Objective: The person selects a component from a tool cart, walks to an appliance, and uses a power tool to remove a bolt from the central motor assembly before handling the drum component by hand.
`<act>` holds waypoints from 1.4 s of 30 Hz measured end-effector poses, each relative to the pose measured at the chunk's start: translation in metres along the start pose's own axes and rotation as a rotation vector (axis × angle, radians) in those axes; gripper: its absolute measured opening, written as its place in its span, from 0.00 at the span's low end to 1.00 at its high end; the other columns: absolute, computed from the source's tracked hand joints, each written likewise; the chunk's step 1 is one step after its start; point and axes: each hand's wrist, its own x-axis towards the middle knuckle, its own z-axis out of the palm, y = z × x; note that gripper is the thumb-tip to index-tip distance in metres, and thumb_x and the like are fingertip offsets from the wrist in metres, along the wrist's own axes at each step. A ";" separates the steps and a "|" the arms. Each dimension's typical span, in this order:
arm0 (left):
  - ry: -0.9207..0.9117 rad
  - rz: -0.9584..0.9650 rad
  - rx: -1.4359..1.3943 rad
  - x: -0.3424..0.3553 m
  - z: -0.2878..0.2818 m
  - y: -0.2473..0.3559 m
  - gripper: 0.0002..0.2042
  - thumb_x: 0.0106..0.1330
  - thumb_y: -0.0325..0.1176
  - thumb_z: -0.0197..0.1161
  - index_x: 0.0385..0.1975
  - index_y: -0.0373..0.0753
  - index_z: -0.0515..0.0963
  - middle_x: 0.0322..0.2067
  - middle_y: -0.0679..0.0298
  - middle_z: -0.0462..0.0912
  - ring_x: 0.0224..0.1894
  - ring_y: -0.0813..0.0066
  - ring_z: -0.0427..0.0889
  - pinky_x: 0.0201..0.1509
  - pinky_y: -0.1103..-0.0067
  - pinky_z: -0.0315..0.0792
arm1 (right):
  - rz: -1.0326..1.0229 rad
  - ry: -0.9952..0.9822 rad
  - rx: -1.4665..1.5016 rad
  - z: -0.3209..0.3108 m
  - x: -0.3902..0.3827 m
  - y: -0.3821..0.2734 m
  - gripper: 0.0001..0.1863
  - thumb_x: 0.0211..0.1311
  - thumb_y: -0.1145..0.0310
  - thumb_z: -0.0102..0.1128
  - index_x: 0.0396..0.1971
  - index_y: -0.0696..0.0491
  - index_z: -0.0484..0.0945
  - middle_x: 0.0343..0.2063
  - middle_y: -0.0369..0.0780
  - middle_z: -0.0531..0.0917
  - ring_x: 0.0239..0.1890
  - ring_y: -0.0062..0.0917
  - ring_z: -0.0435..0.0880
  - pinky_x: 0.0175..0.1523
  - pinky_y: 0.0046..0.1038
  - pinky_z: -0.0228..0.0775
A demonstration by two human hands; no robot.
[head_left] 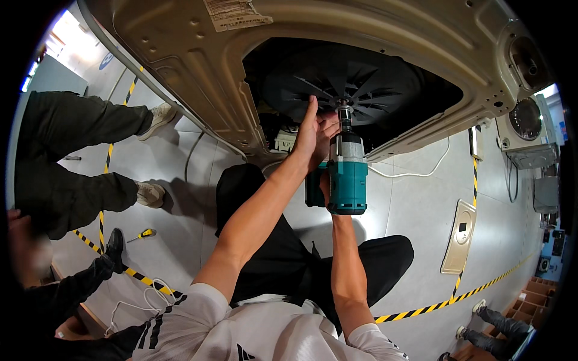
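Note:
A teal and black cordless driver [346,177] points up at the hub of a dark finned wheel [361,84] inside the open underside of a beige appliance casing [198,72]. My right hand [325,183] is wrapped round the driver's grip, mostly hidden behind the tool. My left hand [314,133] reaches up beside the driver's nose, fingers around the bit near the wheel's centre. I sit on the floor with black trousers [283,253] under my arms.
A person's legs in dark trousers and pale shoes [150,194] stand at left. A yellow-handled screwdriver [142,234] lies on the floor by yellow-black floor tape [421,311]. A beige panel [459,236] and white cable [415,174] lie at right; another appliance [525,129] stands beyond.

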 end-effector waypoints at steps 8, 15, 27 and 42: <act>-0.039 0.021 0.060 -0.006 0.005 0.004 0.39 0.59 0.66 0.37 0.45 0.28 0.69 0.44 0.49 0.75 0.49 0.63 0.72 0.57 0.73 0.63 | -0.019 -0.022 -0.204 -0.003 0.003 -0.005 0.03 0.47 0.71 0.60 0.23 0.51 0.74 0.19 0.39 0.75 0.21 0.31 0.73 0.27 0.30 0.66; -0.055 0.016 0.054 -0.003 0.002 0.003 0.39 0.59 0.66 0.37 0.46 0.28 0.69 0.45 0.49 0.75 0.50 0.62 0.72 0.58 0.73 0.62 | 0.014 -0.011 -0.187 -0.002 0.000 -0.002 0.03 0.47 0.71 0.59 0.22 0.51 0.74 0.18 0.39 0.75 0.21 0.31 0.73 0.26 0.30 0.66; -0.050 0.008 0.049 -0.002 0.002 0.002 0.39 0.59 0.66 0.37 0.46 0.29 0.68 0.44 0.50 0.75 0.47 0.65 0.74 0.56 0.74 0.65 | 0.072 -0.035 -0.134 -0.005 -0.003 -0.002 0.03 0.48 0.70 0.58 0.22 0.52 0.75 0.19 0.39 0.75 0.21 0.32 0.74 0.26 0.30 0.66; -0.053 0.020 0.040 -0.002 0.002 0.002 0.39 0.59 0.66 0.36 0.47 0.29 0.68 0.43 0.51 0.76 0.45 0.66 0.75 0.54 0.76 0.66 | -0.067 -0.001 -0.223 -0.006 0.000 -0.006 0.03 0.46 0.72 0.60 0.23 0.52 0.75 0.20 0.40 0.75 0.22 0.32 0.73 0.26 0.30 0.65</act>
